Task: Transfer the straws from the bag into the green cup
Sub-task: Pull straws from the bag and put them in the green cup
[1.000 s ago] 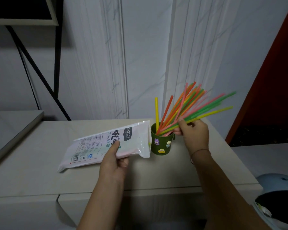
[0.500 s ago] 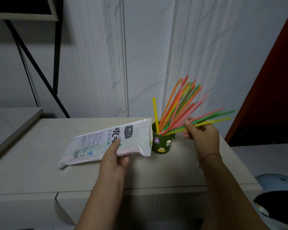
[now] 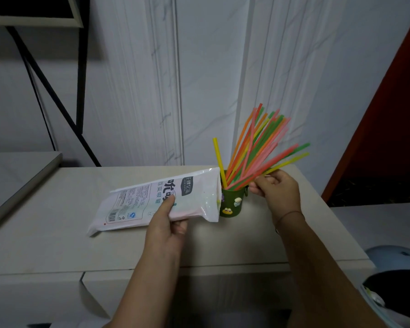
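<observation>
A small green cup [image 3: 232,203] with cartoon stickers stands on the pale table [image 3: 57,233]. Several coloured straws [image 3: 256,147] fan out of it, leaning up and to the right; one yellow straw [image 3: 218,159] stands nearly upright at its left. My right hand [image 3: 276,191] is just right of the cup, its fingers pinching the lowest straws that lean out sideways. My left hand [image 3: 167,223] grips the white printed straw bag [image 3: 152,201] from below, thumb on top. The bag's open end touches the cup's left side.
A white panelled wall rises right behind the table. A black metal frame [image 3: 81,79] stands at the back left, above a lower grey surface [image 3: 17,174]. A dark red panel [image 3: 388,114] is at the right, and a pale blue round bin [image 3: 398,268] sits at the lower right.
The main bunch of straws has swung more upright in the cup. My right hand has slid slightly along the low-leaning straws. The left hand and bag have hardly moved.
</observation>
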A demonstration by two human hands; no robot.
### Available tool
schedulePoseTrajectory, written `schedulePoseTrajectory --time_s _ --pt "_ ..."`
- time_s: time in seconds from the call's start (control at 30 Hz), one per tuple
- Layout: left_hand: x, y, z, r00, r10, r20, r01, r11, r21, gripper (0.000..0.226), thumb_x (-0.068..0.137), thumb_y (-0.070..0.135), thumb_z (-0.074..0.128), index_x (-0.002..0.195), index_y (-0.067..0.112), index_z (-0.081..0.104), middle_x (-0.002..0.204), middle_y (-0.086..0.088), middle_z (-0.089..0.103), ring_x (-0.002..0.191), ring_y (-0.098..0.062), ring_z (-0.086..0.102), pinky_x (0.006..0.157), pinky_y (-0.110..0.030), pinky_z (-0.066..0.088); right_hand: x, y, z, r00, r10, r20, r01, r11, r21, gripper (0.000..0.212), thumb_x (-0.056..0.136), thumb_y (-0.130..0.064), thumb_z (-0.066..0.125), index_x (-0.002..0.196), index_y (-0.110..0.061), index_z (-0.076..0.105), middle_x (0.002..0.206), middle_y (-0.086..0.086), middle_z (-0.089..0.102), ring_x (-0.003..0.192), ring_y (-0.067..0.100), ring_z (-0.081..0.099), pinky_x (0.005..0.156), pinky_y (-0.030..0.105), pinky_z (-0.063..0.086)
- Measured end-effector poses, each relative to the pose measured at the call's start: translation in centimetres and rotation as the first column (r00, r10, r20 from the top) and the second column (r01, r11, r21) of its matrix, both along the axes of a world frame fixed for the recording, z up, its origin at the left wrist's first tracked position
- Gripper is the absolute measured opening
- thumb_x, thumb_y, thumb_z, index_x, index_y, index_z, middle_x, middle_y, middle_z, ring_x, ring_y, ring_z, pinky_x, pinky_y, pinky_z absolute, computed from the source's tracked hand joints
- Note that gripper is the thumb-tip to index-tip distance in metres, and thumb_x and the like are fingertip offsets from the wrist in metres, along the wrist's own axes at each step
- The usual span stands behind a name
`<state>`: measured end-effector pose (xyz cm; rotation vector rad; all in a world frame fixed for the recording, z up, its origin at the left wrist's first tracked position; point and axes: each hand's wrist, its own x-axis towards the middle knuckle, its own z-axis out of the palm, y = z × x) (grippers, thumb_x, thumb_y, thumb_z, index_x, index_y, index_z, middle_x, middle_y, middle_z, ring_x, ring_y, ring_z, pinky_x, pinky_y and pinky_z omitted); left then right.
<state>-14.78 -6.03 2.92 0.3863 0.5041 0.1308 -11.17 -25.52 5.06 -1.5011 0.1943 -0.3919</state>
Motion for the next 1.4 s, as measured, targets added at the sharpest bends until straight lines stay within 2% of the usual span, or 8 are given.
schedulePoseTrajectory --time_s 0.13,0.23,0.4,0.7,0.97,1.1,1.27,1.4 --pt "-0.1 -0.2 0.1 0.999 -0.006 0.037 0.005 1.0 0.023 0.032 0.082 -0.004 0.064 0.108 0.015 0.061 0.105 -0.006 0.072 0.097 -0.021 0.07 0.084 -0.042 0.057 -1.4 -0.4 -0.5 0.97 0.143 -0.196 -0.107 0.977 0.187 0.012 0.086 0.008 0.055 0.096 0.002 0.051 0.068 0.01 0.056 0.057 0.016 0.06 0.051 0.016 0.055" --pt "-0.4 -0.3 0.3 0.998 -0.003 0.065 -0.006 0.992 0.128 0.03 0.081 0.0 0.067 0.107 0.015 0.064 0.098 -0.003 0.075 0.092 -0.016 0.071 0.078 -0.035 0.059 -2.7 0.2 -0.6 0.833 0.423 -0.356 -0.284 0.88 0.381 0.013 0.091 -0.005 0.05 0.082 0.001 0.057 0.057 0.01 0.058 0.043 0.01 0.058 0.047 0.022 0.053" --pt "-1.0 -1.1 0.7 0.975 0.067 0.213 -0.151 0.902 0.405 0.042 0.082 0.003 0.069 0.12 0.019 0.062 0.113 -0.004 0.071 0.098 -0.017 0.07 0.083 -0.034 0.057 -3.5 2.6 -0.6 0.656 0.711 -0.251 -0.391 0.605 0.693 0.033 0.098 -0.027 0.039 0.109 -0.006 0.061 0.105 0.01 0.068 0.095 0.023 0.064 0.076 0.035 0.052" --pt "-1.8 -1.5 1.3 0.921 -0.007 0.389 -0.253 0.75 0.612 0.047 0.083 0.002 0.068 0.116 0.035 0.059 0.125 0.0 0.065 0.114 -0.018 0.063 0.1 -0.049 0.047 -2.9 3.9 -0.9 0.734 0.66 -0.159 -0.26 0.49 0.832 0.031 0.099 -0.025 0.038 0.109 -0.006 0.06 0.105 0.014 0.064 0.095 0.028 0.059 0.078 0.042 0.047" --pt "-1.7 -1.1 1.2 0.917 -0.051 0.395 -0.228 0.747 0.625 0.055 0.084 0.002 0.067 0.126 0.035 0.053 0.127 0.001 0.064 0.114 -0.016 0.063 0.094 -0.044 0.052 -2.7 3.8 -0.6 0.783 0.609 -0.126 -0.271 0.516 0.813 0.021 0.097 -0.018 0.042 0.088 -0.008 0.059 0.099 0.011 0.063 0.091 0.031 0.058 0.083 0.045 0.046" --pt "-1.4 -0.5 0.6 0.944 -0.031 0.329 -0.153 0.841 0.519 0.05 0.085 0.002 0.065 0.122 0.034 0.058 0.119 0.002 0.069 0.106 -0.015 0.067 0.085 -0.036 0.057 -2.6 4.0 -0.4 0.821 0.561 -0.1 -0.306 0.582 0.754 0.023 0.093 -0.01 0.046 0.111 -0.006 0.06 0.1 0.012 0.064 0.09 0.027 0.059 0.08 0.038 0.051" --pt "-0.8 0.4 0.0 0.987 -0.031 0.158 -0.012 0.964 0.267 0.036 0.083 0.0 0.064 0.113 0.02 0.062 0.105 -0.002 0.074 0.096 -0.016 0.071 0.082 -0.037 0.058 -2.7 4.1 -0.8 0.915 0.396 -0.074 -0.337 0.852 0.4 0.017 0.092 -0.014 0.052 0.104 -0.009 0.064 0.097 0.01 0.065 0.088 0.021 0.062 0.071 0.029 0.052" --pt "-0.7 0.6 0.0 0.983 -0.066 0.171 0.036 0.985 0.171 0.033 0.083 0.001 0.065 0.111 0.018 0.063 0.102 -0.003 0.075 0.093 -0.018 0.072 0.08 -0.043 0.057 -2.7 3.7 -0.6 0.938 0.343 -0.051 -0.328 0.925 0.191 0.011 0.088 -0.008 0.058 0.094 -0.01 0.068 0.092 0.013 0.066 0.083 0.021 0.061 0.072 0.031 0.052"
